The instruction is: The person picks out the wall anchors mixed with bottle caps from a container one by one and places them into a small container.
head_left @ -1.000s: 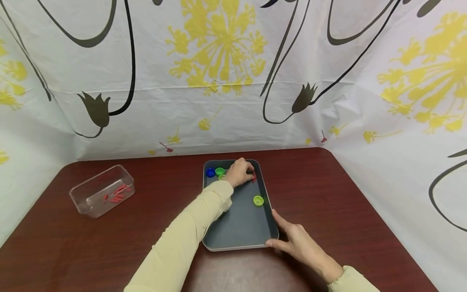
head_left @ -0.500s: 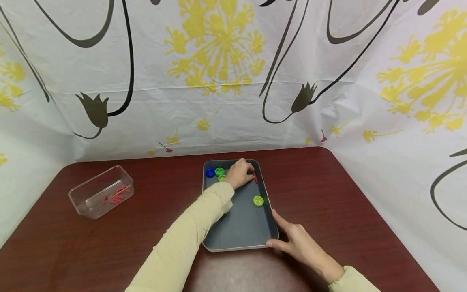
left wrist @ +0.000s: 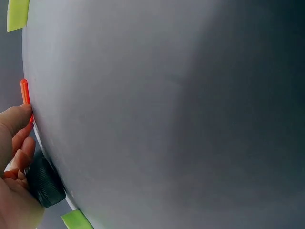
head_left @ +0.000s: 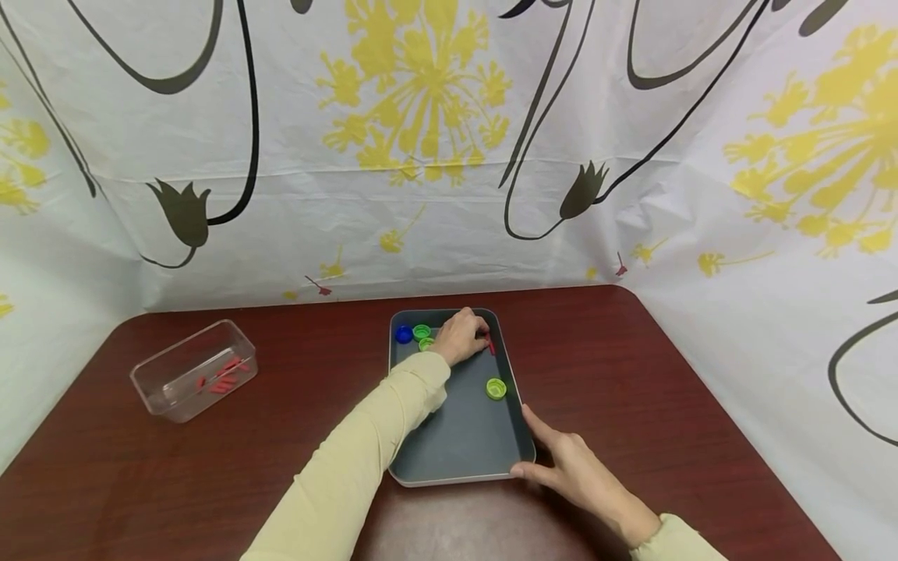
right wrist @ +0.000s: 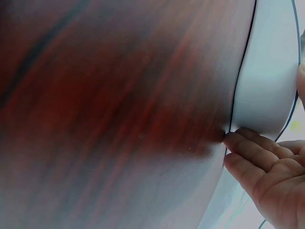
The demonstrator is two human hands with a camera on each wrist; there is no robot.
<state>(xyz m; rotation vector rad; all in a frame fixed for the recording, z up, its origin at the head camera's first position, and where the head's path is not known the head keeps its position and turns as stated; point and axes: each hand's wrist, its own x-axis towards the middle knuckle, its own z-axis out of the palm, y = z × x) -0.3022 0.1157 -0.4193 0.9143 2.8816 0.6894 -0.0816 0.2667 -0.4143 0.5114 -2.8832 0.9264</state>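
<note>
My left hand reaches over the far right part of a grey tray. Its thumb and fingers pinch a thin red stick, which lies along the tray's right wall in the head view. More red shows inside the curled fingers. Beside them in the left wrist view is a dark ridged bottle cap. At the near right corner, my right hand steadies the tray, its straight fingers against the outer side and its thumb at the near rim. A lime bottle cap lies in the tray between the hands.
A blue cap, a green cap and a lime-green cap sit at the tray's far left. To the left on the brown table stands a clear plastic box with several red sticks. A patterned cloth hangs behind.
The red stick at my left fingertips has turned slightly and now lies along the tray's right wall. My right hand and the caps have stayed in place.
</note>
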